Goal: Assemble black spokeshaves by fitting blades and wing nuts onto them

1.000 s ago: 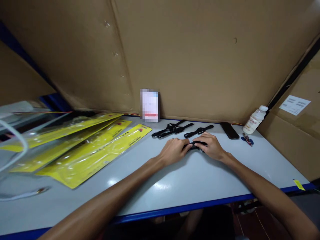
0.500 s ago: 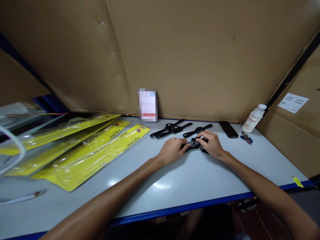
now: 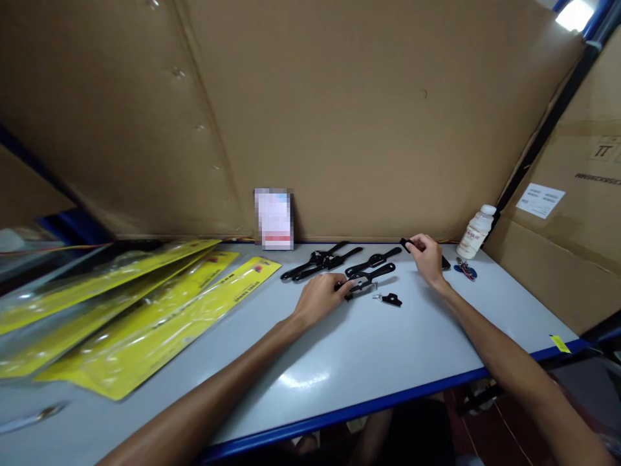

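Observation:
My left hand [image 3: 323,294] is closed on one end of a black spokeshave [image 3: 383,271], whose far handle points up and right. Beside it on the table lies a small black notched plate [image 3: 391,299], with a small silver screw [image 3: 378,297] touching or close to its left end. My right hand [image 3: 427,259] is raised a little to the right, pinching a small black flat piece [image 3: 404,243]; its exact kind is unclear. Behind the held tool lies another black spokeshave [image 3: 376,260]. Two more spokeshaves [image 3: 315,260] lie side by side to the left.
Yellow blister packs [image 3: 194,323] cover the table's left side. A blurred upright card or screen [image 3: 275,220] leans on the cardboard wall [image 3: 315,116]. At right stand a white bottle [image 3: 476,233] and a small blue-and-metal item [image 3: 466,270]. A dark phone [image 3: 445,264] is partly behind my right hand.
My right hand has left the spokeshave and moved right with a small black piece. The notched plate and screw now show on the table. The view has shifted slightly.

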Available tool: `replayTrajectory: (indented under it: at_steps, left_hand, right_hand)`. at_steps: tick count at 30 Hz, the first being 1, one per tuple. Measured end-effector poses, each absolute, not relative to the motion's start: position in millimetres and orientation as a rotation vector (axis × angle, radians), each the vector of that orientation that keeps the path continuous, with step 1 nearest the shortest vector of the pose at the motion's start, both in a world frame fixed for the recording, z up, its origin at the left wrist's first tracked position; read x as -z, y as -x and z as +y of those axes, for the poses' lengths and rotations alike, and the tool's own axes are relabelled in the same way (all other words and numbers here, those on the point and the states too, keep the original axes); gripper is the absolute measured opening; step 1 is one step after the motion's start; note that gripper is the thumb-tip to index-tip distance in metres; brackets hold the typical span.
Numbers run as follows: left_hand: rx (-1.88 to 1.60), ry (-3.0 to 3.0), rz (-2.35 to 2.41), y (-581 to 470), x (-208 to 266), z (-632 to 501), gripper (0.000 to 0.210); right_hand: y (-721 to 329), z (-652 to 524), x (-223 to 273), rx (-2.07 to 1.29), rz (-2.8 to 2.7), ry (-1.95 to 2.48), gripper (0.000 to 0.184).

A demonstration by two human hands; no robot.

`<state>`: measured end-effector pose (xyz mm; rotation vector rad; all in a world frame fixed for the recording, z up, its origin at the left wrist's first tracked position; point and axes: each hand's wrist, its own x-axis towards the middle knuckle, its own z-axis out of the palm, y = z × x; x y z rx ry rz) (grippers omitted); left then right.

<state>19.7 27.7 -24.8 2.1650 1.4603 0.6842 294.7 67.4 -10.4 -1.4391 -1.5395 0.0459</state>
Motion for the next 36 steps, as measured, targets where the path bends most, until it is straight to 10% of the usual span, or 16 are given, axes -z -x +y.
replayTrajectory:
  at_steps: [18, 36]
  left_hand:
    - [-0.793, -2.02, 1.466, -19.4, 30.6, 39.0, 0.048]
    - [-0.821, -2.079, 1.098, -29.5, 15.4, 22.7, 0.047]
  right_hand:
    - [-277.0, 73.8, 43.7, -0.566, -1.848, 1.493, 0.01]
    - [-240.9, 23.3, 7.6, 0.097, -2.288, 1.553, 0.052]
